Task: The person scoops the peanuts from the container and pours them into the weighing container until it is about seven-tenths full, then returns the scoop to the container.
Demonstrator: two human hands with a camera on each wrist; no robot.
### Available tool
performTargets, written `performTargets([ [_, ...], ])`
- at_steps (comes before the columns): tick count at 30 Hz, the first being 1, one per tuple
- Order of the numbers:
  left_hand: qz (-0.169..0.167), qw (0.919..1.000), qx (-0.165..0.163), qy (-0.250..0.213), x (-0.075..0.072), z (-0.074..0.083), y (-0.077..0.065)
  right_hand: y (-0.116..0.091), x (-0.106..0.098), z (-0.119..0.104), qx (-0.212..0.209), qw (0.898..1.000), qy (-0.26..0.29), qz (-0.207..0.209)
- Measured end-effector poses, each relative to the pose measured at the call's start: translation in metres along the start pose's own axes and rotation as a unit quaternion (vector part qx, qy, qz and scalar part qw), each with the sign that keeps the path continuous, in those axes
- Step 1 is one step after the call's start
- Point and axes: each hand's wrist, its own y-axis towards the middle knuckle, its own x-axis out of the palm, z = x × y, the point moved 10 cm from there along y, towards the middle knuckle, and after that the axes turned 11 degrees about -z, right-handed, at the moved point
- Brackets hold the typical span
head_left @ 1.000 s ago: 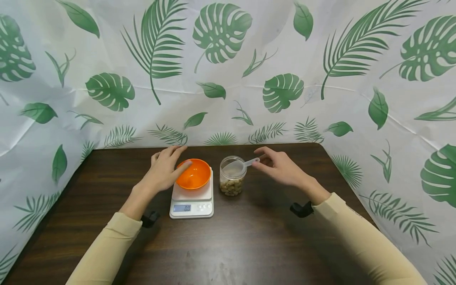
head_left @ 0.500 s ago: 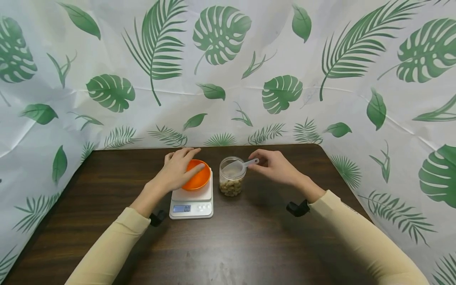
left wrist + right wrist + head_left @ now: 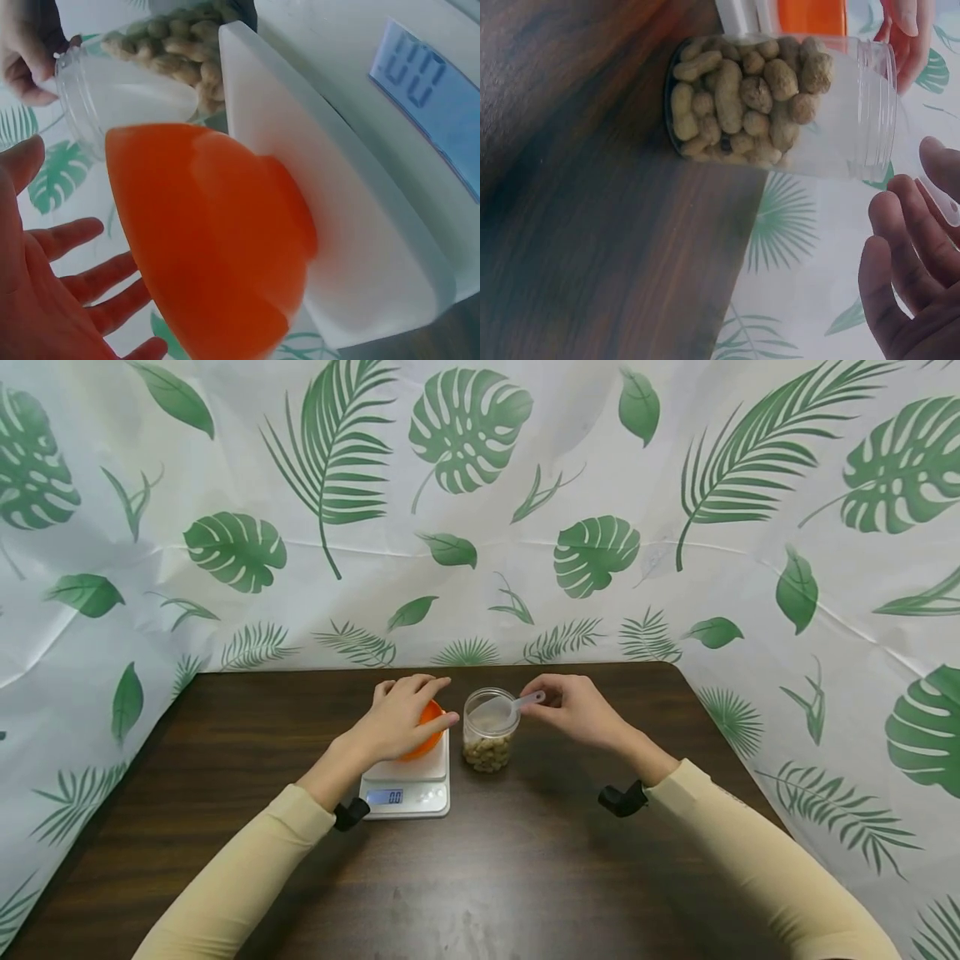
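Currently | left hand [image 3: 399, 723] spread, empty | right hand [image 3: 579, 714] pinching translucent scoop [image 3: 518, 702] | bowl [image 3: 210, 240] orange, smooth

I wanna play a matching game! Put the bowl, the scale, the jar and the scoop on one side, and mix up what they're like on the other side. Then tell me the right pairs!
Things:
1. bowl
2. scale
3. jar
4. scoop

What they're like:
A. partly filled with peanuts
B. held at its handle by the right hand
C. bright orange
D. shows 0.0 on its display

Right pairs:
1-C
2-D
3-A
4-B
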Motion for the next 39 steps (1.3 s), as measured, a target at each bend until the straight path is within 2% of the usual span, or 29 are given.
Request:
performTargets([
  [8, -0.024, 0.9996, 0.006, 0.01, 0.005, 0.013, 0.004, 0.005, 0.004, -0.001, 0.009, 0.999, 0.036, 0.005],
  [16, -0.041, 0.999, 0.01, 0.012, 0.011, 0.018, 0.007, 0.011, 0.011, -0.005, 0.002, 0.999, 0.035, 0.003],
  [30, -0.059, 0.9981, 0.017, 0.0, 0.02, 0.025, 0.02, 0.014, 0.014, -0.006, 0.01, 1.0, 0.03, 0.004],
  [39, -0.058, 0.9981, 0.018, -0.013, 0.024, 0.027, 0.028, 0.013, 0.016, -0.003, 0.016, 0.998, 0.054, -0.003],
])
